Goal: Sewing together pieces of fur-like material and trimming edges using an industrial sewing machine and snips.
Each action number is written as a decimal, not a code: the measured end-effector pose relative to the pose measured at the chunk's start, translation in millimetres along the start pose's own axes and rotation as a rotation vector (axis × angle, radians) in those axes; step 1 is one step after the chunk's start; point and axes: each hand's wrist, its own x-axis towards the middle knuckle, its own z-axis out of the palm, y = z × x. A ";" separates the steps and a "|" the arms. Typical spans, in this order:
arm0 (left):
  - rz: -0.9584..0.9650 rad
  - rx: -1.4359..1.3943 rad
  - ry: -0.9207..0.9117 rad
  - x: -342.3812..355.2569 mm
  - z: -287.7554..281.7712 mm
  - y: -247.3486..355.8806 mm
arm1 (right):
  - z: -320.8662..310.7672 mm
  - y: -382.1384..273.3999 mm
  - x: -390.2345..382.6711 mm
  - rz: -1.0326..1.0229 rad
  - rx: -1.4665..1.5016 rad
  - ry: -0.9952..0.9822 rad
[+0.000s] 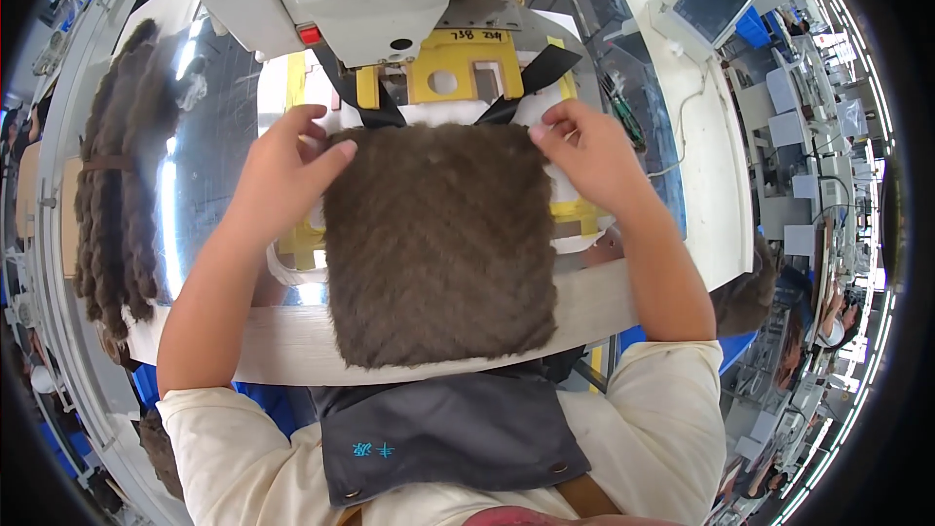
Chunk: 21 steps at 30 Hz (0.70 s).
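A brown square fur panel (440, 253) lies in front of me, its far edge against the sewing machine's work area and its near edge at the table's front. At its far left corner is my left hand (290, 168), thumb on the fur and fingers curled beside the edge. My right hand (596, 156) pinches the far right corner between thumb and bent fingers. Two black straps (547, 73) stick out beyond the far edge of the fur. Just past them sits a yellow clamp plate (443, 68) with cut-out openings, under the white sewing machine head (365, 0).
A tied bundle of brown fur strips (117, 180) lies at the left on the shiny metal table top (209, 136). Small tools with green handles (623, 112) rest to the right. A control screen (709, 0) stands at the far right. More fur (748, 292) sits beyond the table's right edge.
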 end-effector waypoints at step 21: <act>0.318 0.461 -0.078 -21.8 51.1 6.7 | 16.6 -32.0 -28.0 -0.363 -0.148 0.004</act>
